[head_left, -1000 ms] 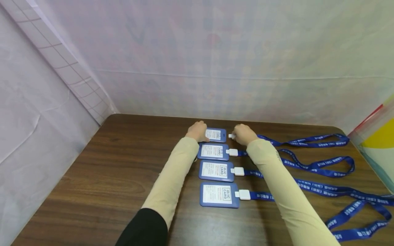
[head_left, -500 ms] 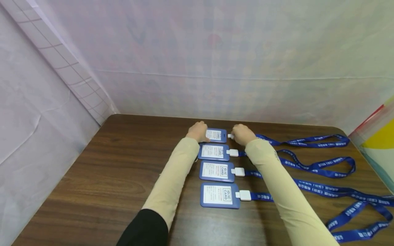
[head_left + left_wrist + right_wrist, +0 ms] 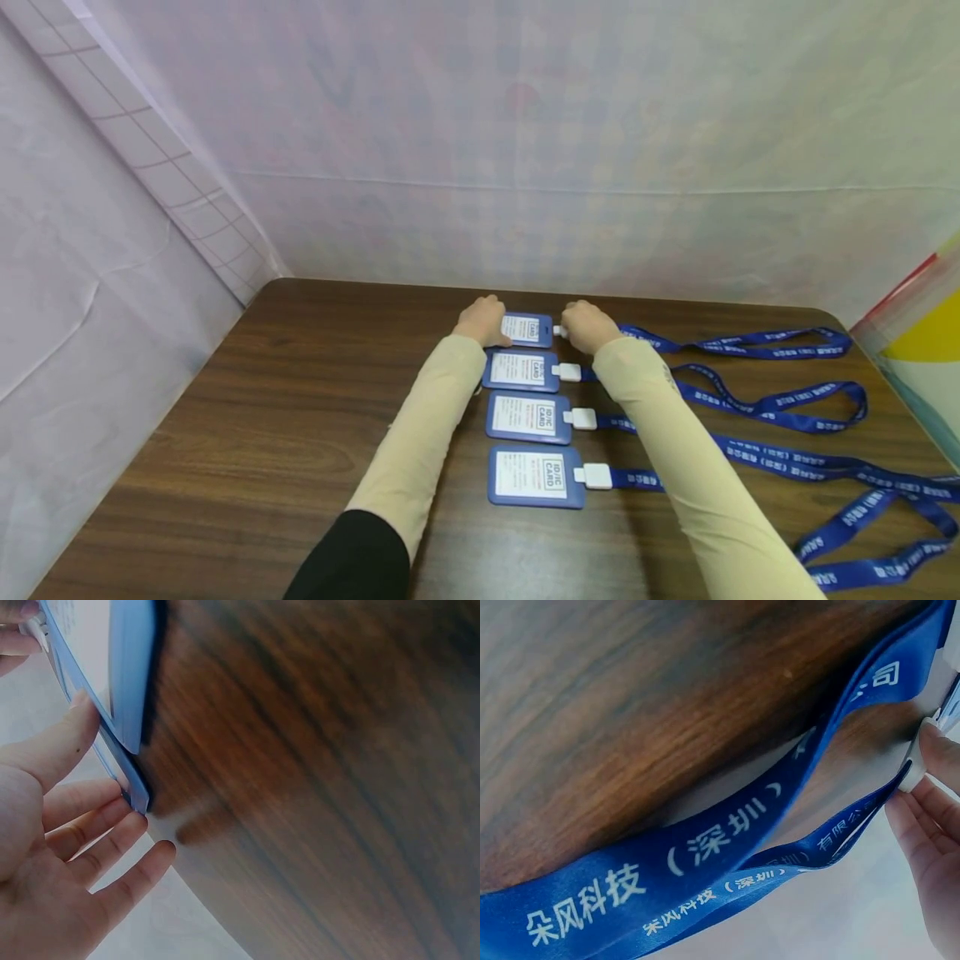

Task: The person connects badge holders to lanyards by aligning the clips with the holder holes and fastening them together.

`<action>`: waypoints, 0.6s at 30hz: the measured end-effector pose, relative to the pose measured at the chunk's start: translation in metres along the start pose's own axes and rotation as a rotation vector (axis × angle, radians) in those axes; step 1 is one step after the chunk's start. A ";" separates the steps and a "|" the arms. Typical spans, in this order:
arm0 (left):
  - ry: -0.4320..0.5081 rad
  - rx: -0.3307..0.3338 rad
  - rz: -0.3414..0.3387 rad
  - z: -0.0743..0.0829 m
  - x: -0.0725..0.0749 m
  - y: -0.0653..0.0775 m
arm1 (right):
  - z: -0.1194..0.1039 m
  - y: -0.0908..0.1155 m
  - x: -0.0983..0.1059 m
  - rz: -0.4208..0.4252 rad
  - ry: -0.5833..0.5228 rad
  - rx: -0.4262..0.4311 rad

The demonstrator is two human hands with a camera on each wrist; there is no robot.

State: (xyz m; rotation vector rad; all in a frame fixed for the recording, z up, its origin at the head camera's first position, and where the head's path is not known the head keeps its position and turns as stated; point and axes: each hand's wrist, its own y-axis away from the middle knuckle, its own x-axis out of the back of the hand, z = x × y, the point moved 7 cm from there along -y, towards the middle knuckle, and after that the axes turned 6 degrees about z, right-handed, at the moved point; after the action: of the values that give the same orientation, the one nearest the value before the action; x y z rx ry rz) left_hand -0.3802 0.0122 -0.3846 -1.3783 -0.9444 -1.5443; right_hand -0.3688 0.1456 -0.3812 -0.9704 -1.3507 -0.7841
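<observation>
At the far end of a column of blue ID card holders, my left hand [image 3: 482,321] grips the left end of the farthest card holder [image 3: 527,329]. In the left wrist view, the thumb lies on one side of that holder and fingertips touch its opposite edge; the little finger is spread away. My right hand [image 3: 589,325] pinches the white clip [image 3: 915,769] of a blue lanyard [image 3: 712,840] between thumb and fingers. The clip's narrow tab [image 3: 558,331] sits right at the holder's slotted right end. Most of the clip is hidden by the hand in the head view.
Nearer on the brown table [image 3: 247,433] lie three more card holders, the closest one [image 3: 536,477] among them, each joined to a white clip and blue lanyard. Their straps [image 3: 810,462] spread rightward under the right forearm. A white sheet [image 3: 480,150] hangs behind the table.
My right hand has shifted slightly left with the clip, bringing the tab up to the far card holder. The left hand keeps its grip in nearly the same place.
</observation>
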 end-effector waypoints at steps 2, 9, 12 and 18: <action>-0.004 0.000 0.001 0.000 0.000 0.000 | -0.001 0.000 0.000 -0.003 0.005 0.005; 0.000 -0.001 -0.005 0.001 0.001 0.000 | -0.002 -0.001 -0.001 -0.027 0.016 -0.010; 0.003 0.000 -0.003 0.001 0.001 -0.001 | -0.002 -0.002 -0.001 -0.038 0.022 -0.014; 0.021 0.004 -0.006 0.001 0.001 0.000 | -0.003 -0.003 -0.002 -0.049 0.008 -0.009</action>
State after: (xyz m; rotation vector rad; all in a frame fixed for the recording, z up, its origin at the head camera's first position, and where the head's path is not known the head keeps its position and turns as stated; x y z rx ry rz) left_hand -0.3798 0.0127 -0.3839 -1.3551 -0.9391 -1.5581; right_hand -0.3699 0.1416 -0.3827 -0.9431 -1.3693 -0.8315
